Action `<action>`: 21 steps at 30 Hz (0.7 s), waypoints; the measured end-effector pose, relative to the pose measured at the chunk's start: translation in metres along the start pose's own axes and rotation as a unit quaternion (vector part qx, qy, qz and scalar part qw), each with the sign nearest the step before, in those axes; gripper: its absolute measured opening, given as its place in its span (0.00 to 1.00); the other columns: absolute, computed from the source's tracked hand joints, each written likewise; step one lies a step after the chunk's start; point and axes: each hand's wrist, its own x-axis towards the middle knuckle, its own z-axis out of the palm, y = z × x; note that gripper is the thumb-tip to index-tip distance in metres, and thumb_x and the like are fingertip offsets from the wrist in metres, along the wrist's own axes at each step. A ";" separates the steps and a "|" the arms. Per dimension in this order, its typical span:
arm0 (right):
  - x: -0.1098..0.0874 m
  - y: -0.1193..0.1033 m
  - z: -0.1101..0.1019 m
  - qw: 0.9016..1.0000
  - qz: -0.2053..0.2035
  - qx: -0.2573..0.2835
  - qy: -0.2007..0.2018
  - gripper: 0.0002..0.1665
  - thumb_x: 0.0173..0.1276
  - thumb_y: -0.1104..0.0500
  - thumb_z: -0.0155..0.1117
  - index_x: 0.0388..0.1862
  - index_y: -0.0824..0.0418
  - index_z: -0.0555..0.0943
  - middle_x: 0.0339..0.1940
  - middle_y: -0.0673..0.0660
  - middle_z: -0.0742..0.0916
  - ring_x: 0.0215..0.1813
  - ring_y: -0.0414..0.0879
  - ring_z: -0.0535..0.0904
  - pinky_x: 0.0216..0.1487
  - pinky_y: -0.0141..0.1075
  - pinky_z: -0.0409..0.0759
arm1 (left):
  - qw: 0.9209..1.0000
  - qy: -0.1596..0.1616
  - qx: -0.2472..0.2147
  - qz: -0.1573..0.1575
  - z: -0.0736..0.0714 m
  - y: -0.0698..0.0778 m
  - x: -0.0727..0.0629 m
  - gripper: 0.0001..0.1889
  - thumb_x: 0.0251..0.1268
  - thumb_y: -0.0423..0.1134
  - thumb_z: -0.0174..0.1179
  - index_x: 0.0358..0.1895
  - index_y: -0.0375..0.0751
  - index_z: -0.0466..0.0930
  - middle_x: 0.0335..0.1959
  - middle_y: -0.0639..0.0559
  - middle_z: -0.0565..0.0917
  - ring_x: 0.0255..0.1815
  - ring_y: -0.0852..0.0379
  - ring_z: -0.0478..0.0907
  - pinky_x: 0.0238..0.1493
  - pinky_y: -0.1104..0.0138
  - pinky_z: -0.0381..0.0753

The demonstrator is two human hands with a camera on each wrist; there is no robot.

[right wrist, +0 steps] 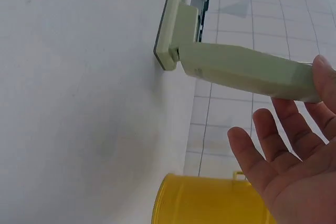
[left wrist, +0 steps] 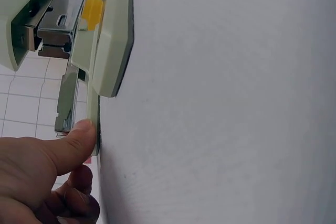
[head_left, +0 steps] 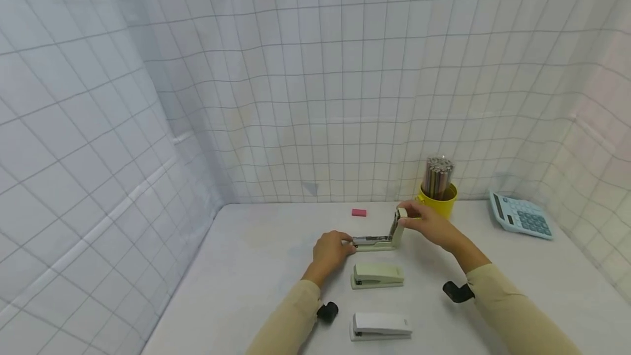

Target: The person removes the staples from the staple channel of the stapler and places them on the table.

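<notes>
A pale green stapler lies on the white table with its top cover swung up, so the metal magazine is exposed. My left hand pinches the front end of its base, and the thumb shows on that base in the left wrist view. At the right, my right hand holds the tip of the upright cover between thumb and fingers, the other fingers spread loosely. Nearer to me lies a second pale green stapler, closed. Closest is a white stapler, also closed.
Behind the right hand stands a yellow bucket of pencils. A light blue calculator lies at the far right. A small red block sits near the back edge. Gridded white cloth hangs behind the table.
</notes>
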 end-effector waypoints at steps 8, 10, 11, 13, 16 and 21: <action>-0.019 0.022 -0.025 0.998 0.032 -0.055 0.011 0.30 0.75 0.50 0.64 0.68 0.68 0.74 0.60 0.65 0.83 0.61 0.60 0.78 0.57 0.52 0.80 | 1.000 0.004 -0.008 0.001 0.000 -0.002 -0.002 0.14 0.62 0.49 0.71 0.48 0.51 0.91 0.50 0.49 0.89 0.52 0.43 0.85 0.44 0.51 0.83; -0.022 0.029 -0.028 0.995 0.041 -0.091 0.005 0.29 0.74 0.51 0.64 0.66 0.68 0.76 0.57 0.64 0.84 0.58 0.58 0.80 0.54 0.50 0.81 | 1.000 0.007 -0.006 0.003 -0.001 -0.003 -0.002 0.13 0.62 0.48 0.71 0.48 0.51 0.91 0.50 0.50 0.89 0.52 0.43 0.85 0.44 0.50 0.83; -0.023 0.032 -0.030 0.994 0.048 -0.102 -0.002 0.28 0.73 0.51 0.64 0.64 0.68 0.77 0.54 0.63 0.85 0.54 0.56 0.80 0.51 0.49 0.81 | 1.000 0.008 -0.006 0.004 -0.001 -0.003 -0.002 0.13 0.62 0.48 0.71 0.48 0.51 0.91 0.49 0.50 0.89 0.51 0.43 0.85 0.44 0.50 0.83; -0.027 0.039 -0.030 0.992 0.066 -0.102 -0.014 0.27 0.73 0.53 0.64 0.63 0.68 0.78 0.49 0.61 0.86 0.48 0.53 0.81 0.46 0.46 0.81 | 1.000 0.007 -0.005 0.004 -0.001 -0.003 -0.002 0.14 0.62 0.48 0.71 0.48 0.51 0.91 0.50 0.50 0.89 0.52 0.43 0.85 0.44 0.50 0.83; -0.033 0.047 -0.029 0.992 0.095 -0.082 -0.027 0.30 0.73 0.54 0.63 0.68 0.70 0.74 0.45 0.61 0.86 0.41 0.51 0.81 0.41 0.43 0.80 | 1.000 0.005 -0.004 0.004 -0.001 -0.002 -0.002 0.14 0.62 0.49 0.71 0.49 0.51 0.91 0.50 0.50 0.89 0.52 0.43 0.85 0.43 0.50 0.83; -0.039 0.035 -0.026 0.986 0.076 -0.141 0.032 0.34 0.74 0.52 0.63 0.70 0.73 0.72 0.51 0.69 0.84 0.44 0.55 0.83 0.42 0.46 0.82 | 1.000 0.005 -0.004 0.009 0.000 0.000 -0.001 0.14 0.63 0.49 0.71 0.50 0.52 0.90 0.50 0.50 0.89 0.52 0.43 0.85 0.43 0.50 0.83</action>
